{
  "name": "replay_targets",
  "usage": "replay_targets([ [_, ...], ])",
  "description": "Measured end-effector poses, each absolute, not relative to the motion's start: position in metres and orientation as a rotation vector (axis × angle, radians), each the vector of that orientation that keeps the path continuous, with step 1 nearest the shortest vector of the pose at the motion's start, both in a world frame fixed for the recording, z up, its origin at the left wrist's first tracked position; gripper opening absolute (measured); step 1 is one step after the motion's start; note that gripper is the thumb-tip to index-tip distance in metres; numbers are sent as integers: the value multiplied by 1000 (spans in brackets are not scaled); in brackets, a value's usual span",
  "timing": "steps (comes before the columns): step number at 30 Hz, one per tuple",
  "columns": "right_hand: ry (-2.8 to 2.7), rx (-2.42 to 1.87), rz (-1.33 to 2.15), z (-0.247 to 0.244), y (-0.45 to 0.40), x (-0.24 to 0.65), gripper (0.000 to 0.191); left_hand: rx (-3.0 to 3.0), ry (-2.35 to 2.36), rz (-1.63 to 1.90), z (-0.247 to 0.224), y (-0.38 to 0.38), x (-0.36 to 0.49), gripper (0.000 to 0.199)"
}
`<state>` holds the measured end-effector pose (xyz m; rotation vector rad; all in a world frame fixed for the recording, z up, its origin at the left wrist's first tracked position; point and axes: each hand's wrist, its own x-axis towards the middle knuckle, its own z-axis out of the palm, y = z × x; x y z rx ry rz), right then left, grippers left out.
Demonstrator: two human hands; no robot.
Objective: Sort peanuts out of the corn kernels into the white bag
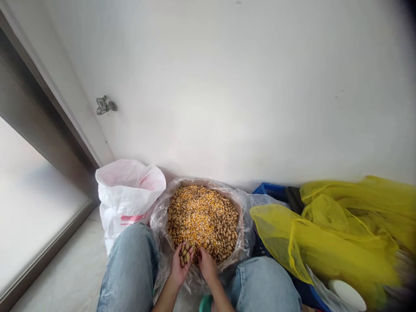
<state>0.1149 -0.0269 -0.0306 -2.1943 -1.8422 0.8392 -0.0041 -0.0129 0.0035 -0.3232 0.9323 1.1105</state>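
Observation:
A wide container lined with a clear plastic bag (160, 221) stands between the knees, filled with unshelled peanuts (226, 225) and loose yellow and white corn kernels (199, 212) heaped mostly in the middle. My left hand (180, 265) is palm up at the container's near edge, its fingers curled round several peanuts (186, 253). Just right of it, my right hand (206, 264) reaches down to the near edge of the pile with its fingers together; what they pinch, if anything, is too small to tell.
A white woven sack (130, 195) stands to the left. Yellow mesh bags (338, 247) lie over blue crates (271, 190) on the right, near a white round object (347, 294). A metal tap (105, 105) sticks out of the wall.

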Motion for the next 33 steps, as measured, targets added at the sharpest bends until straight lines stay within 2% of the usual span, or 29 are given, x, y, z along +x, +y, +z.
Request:
replay_targets([
  [4,-1616,-2156,887,-24,-21,117,24,-298,945,1102,4,-13,-1,8],
  [7,-1371,-1860,974,-6,-16,117,22,-291,934,1111,1,-13,1,7],
  [12,-1240,-1370,1433,26,-12,110,28,-246,929,1108,-1,-12,2,11],
  [17,-812,-1496,1390,6,-13,116,36,-276,924,1089,2,-12,-2,9],
  [22,-413,-1576,1388,-22,-14,127,34,-400,874,1139,13,-7,-6,10],
  [27,-346,-1560,1444,-24,-14,127,34,-479,796,1388,72,54,-28,21],
  [33,-368,-1583,1437,-24,-13,126,36,-326,803,1565,168,168,-119,35],
])
